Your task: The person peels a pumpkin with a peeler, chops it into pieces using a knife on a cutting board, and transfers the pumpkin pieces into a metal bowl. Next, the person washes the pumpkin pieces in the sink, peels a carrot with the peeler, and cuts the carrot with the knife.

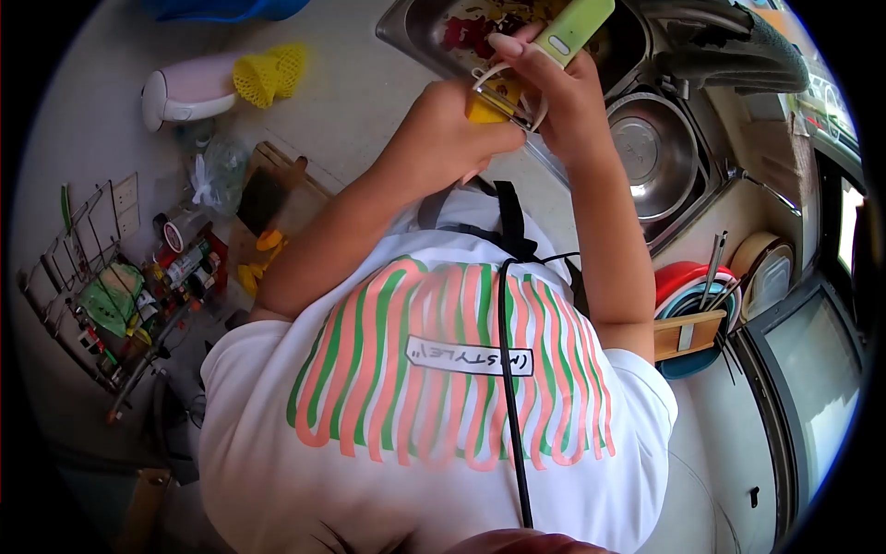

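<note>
The left hand [461, 129] is closed around a yellow piece [484, 109], with part of the piece exposed at the fingers; its full shape is hidden. The right hand [561, 92] is closed on a peeler [574, 32], its green handle directed away from the body and its pale frame and metal blade toward the left hand. The blade lies across the yellow piece; firm contact cannot be confirmed.

The yellow piece is located at the near edge of the sink [402, 30], which is set into the bench [355, 106]. Red and yellow scraps [471, 35] lie in the sink. To the right, a round metal bowl [652, 152] occupies the second compartment. Toward the left edge of the bench, a yellow mesh sleeve [268, 76] adjoins a pink-and-white object [192, 90]. A blue item [226, 7] is positioned at upper left, beyond the mesh sleeve.
</note>
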`<state>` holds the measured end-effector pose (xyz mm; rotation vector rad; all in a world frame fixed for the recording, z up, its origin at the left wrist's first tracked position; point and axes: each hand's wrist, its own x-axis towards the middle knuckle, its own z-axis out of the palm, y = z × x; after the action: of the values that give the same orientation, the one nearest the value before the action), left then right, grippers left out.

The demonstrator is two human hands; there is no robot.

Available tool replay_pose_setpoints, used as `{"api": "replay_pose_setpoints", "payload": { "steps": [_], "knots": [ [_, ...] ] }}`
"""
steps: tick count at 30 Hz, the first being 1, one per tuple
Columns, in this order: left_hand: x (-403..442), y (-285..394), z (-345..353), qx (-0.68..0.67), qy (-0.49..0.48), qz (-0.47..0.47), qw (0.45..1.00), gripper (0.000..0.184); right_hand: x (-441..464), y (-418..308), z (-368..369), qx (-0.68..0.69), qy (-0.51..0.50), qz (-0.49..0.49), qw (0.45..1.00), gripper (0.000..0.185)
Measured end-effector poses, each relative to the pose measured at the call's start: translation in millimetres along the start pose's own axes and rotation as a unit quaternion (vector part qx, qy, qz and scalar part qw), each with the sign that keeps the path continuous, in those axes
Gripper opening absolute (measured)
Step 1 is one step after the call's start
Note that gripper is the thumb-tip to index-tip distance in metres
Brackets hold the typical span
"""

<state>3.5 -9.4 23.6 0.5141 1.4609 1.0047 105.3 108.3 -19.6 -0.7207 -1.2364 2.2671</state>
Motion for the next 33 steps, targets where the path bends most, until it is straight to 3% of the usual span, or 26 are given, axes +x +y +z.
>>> {"api": "replay_pose_setpoints", "payload": {
  "steps": [4, 13, 14, 15, 16, 18, 20, 23, 26, 28, 33],
  "knots": [
    [-1, 4, 5, 0.025, 0.01, 0.001, 1.0, 0.014, -1, -5, -2, -0.041, -0.015, -0.001, 0.999, 0.021],
    [-8, 2, 4, -0.005, 0.014, -0.006, 1.0, 0.012, 6, 4, -3, 0.058, 0.022, 0.06, 0.996, 0.02],
    [-12, 5, 4, -0.003, 0.017, -0.007, 1.0, 0.011, 17, 15, -5, 0.071, 0.138, 0.007, 0.988, 0.02],
    [-21, 12, 4, 0.01, 0.008, 0.023, 1.0, 0.011, 39, 53, -73, -0.036, 0.168, -0.039, 0.984, 0.021],
    [-35, 21, 2, 0.021, -0.002, 0.053, 0.998, 0.012, 42, 64, -122, -0.148, 0.21, 0.008, 0.966, 0.023],
    [-38, 26, -5, 0.036, 0.02, 0.066, 0.997, 0.014, 35, 48, -133, -0.265, 0.229, -0.002, 0.937, 0.026],
    [-31, 24, -8, 0.039, 0.049, 0.013, 0.998, 0.018, 28, 31, -117, -0.276, 0.205, 0.009, 0.939, 0.025],
    [-20, 13, -5, 0.027, -0.002, 0.039, 0.999, 0.031, 22, 18, -79, 0.052, 0.177, 0.017, 0.983, 0.025],
    [-11, 12, 1, 0.033, -0.012, 0.046, 0.998, 0.035, 1, -16, -32, 0.137, 0.109, 0.02, 0.984, 0.017],
    [-8, 15, 6, 0.025, -0.02, 0.036, 0.999, 0.038, -5, -15, -26, 0.132, 0.02, 0.035, 0.99, 0.018],
    [-3, 13, 16, -0.026, -0.022, 0.023, 0.999, 0.037, -11, -23, -7, 0.007, -0.013, 0.004, 1.0, 0.017]
  ]
}}
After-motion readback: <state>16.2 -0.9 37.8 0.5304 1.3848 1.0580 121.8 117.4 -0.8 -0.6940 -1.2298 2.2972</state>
